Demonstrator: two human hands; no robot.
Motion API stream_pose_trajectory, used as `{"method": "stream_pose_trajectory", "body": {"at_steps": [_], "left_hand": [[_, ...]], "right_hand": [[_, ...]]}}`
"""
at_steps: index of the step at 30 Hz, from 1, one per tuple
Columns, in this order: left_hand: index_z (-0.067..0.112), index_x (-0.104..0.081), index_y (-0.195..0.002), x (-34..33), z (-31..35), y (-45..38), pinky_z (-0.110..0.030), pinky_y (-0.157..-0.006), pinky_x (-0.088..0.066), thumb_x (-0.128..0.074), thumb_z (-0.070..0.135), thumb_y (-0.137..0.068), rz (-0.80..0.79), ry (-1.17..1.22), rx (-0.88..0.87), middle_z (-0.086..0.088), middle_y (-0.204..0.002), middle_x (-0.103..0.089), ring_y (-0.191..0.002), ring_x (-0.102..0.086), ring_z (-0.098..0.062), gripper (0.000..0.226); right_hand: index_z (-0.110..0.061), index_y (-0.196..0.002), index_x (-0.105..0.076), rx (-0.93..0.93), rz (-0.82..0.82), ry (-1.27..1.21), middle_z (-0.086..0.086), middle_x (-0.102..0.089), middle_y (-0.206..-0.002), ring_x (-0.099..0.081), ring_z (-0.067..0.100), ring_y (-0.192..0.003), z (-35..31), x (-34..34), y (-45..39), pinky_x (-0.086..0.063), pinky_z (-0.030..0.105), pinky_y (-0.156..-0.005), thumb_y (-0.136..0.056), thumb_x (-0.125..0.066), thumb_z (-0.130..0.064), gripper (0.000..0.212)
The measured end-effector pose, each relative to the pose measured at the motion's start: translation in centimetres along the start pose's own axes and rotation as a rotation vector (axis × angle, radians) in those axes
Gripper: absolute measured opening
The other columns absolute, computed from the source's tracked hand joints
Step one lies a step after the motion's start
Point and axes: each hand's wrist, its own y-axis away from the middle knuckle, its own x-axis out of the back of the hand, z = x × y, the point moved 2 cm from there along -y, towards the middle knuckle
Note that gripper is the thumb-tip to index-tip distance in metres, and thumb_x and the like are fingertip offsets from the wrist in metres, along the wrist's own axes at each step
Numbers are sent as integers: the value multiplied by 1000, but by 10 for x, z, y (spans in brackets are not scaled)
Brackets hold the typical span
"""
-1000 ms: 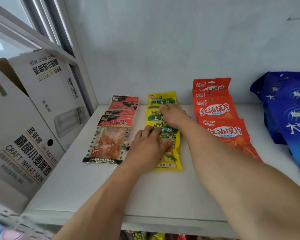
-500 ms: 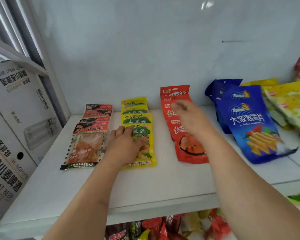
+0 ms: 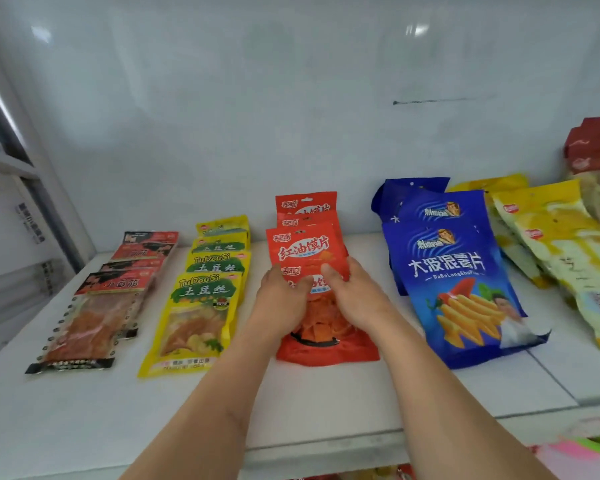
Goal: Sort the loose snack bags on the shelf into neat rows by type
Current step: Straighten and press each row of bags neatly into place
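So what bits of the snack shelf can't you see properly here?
All in the head view:
- Front orange bag: its label, covered by the left hand and right hand.
- Back orange bags: only top strips show; nearer bags overlap them.
- Dark red bags: cut off by the right edge.
- Carton at left: print too blurred to read.
- Lower shelf: cut off by the bottom edge.
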Motion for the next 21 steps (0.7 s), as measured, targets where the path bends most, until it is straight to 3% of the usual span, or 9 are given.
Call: {"method": "stream_pose_trajectory", "body": {"at_steps": [3,7,9,11,13,16,21], "left_hand": [[22,-58,-124,2,2,-3,-43,-96,-53,-61,30,-95,20,67,15,-1,-118,-70,-108,-67,-28,30],[25,-56,-113,6,7,-13,-30,-80,-54,-62,33,-97,36,174,88,4,-110,-69,-97,-68,-18,19],[28,-58,-105,4,11,-23,-38,-87,-59,-62,39,-93,10,237,116,3,-111,-73,-97,-72,-19,17],[30,-60,-108,1,12,-34,-46,-92,-58,-61,49,-86,-16,231,120,3,-112,-74,-98,-73,-22,29],[29,-58,-118,0,16,-39,-46,-94,-57,-61,47,-90,-37,222,114,2,-116,-73,-101,-72,-22,33],[31,-56,-110,-3,13,-45,-44,-91,-59,-61,36,-98,-62,279,115,3,-114,-72,-98,-73,-19,14],[25,-53,-124,-7,6,-55,-42,-87,-61,-64,37,-95,-72,318,115,2,-116,-71,-96,-73,-18,33]], "right_hand": [[-37,-137,-44,-1,3,-32,-7,-62,-133,-59,23,-122,7,-1,-12,-43,52,-105,-67,-24,-88,89],[-21,-150,-33,-76,38,-65,6,-48,-148,-48,30,-134,0,8,-27,-37,52,-111,-93,-32,-72,76],[-18,-152,-30,-103,41,-77,9,-43,-152,-47,31,-135,-1,9,-40,-37,53,-112,-95,-31,-70,77],[-19,-151,-32,-103,36,-100,9,-48,-148,-53,30,-129,-3,8,-53,-41,52,-108,-94,-29,-72,77],[-26,-143,-41,-79,1,-116,4,-60,-135,-62,25,-117,-3,6,-61,-48,50,-103,-94,-27,-74,70],[-37,-122,-46,-36,-57,-130,-8,-66,-114,-68,19,-105,-2,4,-69,-52,46,-99,-94,-25,-73,50],[-37,-123,-46,-29,-53,-181,-5,-67,-120,-69,19,-104,8,1,-82,-53,47,-98,-91,-28,-76,54]]}}
